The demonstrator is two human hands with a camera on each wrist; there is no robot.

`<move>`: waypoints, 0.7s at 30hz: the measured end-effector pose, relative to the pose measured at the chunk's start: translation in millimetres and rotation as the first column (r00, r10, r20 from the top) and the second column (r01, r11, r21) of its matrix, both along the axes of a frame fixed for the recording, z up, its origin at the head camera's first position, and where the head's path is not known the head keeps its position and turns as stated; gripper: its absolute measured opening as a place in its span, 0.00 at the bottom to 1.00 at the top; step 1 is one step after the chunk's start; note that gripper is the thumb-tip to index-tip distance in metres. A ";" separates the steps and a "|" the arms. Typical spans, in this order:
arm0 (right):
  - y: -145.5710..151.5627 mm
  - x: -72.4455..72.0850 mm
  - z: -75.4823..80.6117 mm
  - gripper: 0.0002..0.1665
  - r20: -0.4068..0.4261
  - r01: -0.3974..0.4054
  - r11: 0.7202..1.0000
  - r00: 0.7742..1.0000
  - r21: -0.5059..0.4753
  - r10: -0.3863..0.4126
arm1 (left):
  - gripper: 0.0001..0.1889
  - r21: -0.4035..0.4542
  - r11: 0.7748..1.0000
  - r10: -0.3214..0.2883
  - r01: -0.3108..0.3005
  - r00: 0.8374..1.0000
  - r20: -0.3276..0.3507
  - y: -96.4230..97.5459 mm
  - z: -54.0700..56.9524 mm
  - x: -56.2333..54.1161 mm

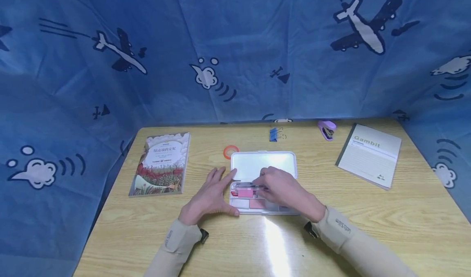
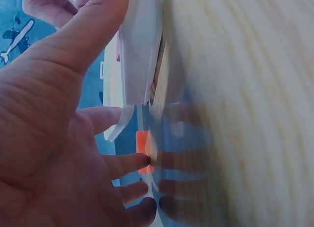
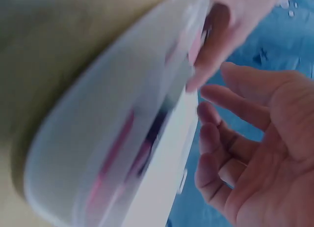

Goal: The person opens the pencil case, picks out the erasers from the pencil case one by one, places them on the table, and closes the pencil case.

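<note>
A white pencil case (image 1: 263,213) lies on the table with its lid (image 1: 254,162) folded back. In its upper compartment is a pink piece (image 1: 245,193) beside some slim items; a paler pink block (image 1: 256,204) lies in the front row. My left hand (image 1: 209,197) is spread at the case's left end, thumb at the front corner, index finger by the lid's hinge side. My right hand (image 1: 281,189) reaches over the case, fingertips at the upper compartment. In the right wrist view, the right hand (image 3: 260,143) has loosely bent fingers, with nothing visible between them.
Behind the case are an orange-red ring (image 1: 225,152), a blue binder clip (image 1: 273,135) and a purple stapler (image 1: 326,125). An illustrated book (image 1: 162,164) lies left, a notebook (image 1: 371,156) right. Blue printed fabric (image 1: 235,52) hangs behind the wooden table (image 1: 147,228).
</note>
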State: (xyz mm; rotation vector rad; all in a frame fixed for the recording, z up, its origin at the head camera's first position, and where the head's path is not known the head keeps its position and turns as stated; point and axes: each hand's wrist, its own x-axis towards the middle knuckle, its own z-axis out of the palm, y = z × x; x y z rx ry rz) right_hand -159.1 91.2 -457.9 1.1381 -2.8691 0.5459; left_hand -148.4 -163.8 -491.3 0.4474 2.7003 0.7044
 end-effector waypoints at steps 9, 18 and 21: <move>-25.0 9.1 -10.9 0.06 0.010 0.023 0.996 1.000 0.081 -0.024 | 0.71 -0.003 1.000 -0.014 0.014 1.000 -0.008 -1.1 -1.1 -1.0; -35.7 9.4 -14.8 0.08 -0.047 0.060 0.989 0.997 0.132 -0.054 | 0.70 -0.006 1.000 -0.005 0.005 1.000 0.013 -0.4 -1.0 -1.8; -35.9 9.5 -14.7 0.08 -0.053 0.064 0.989 0.997 0.134 -0.057 | 0.69 -0.001 1.000 -0.003 0.003 1.000 0.011 -0.3 -1.3 -1.3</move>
